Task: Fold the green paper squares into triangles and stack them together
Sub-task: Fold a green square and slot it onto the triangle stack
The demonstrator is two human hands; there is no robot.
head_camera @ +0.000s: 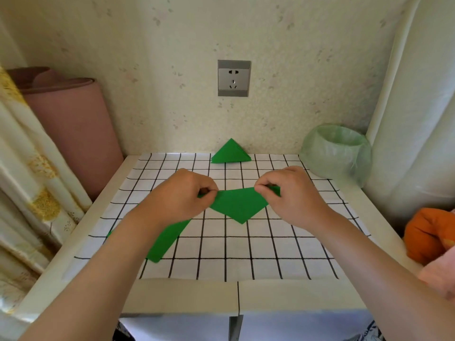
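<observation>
A green paper (237,205) folded into a downward-pointing triangle hangs just above the checked cloth (246,249) at the table's middle. My left hand (183,193) pinches its left corner and my right hand (289,193) pinches its right corner. A stack of folded green triangles (230,153) lies at the back of the table against the wall. Flat green paper squares (167,239) lie on the cloth at the left, partly hidden under my left forearm.
A small bin lined with a green plastic bag (336,153) stands at the back right corner. A pink rolled mat (73,129) leans at the left. An orange cloth (428,235) lies off the table's right edge. A wall socket (234,78) sits above.
</observation>
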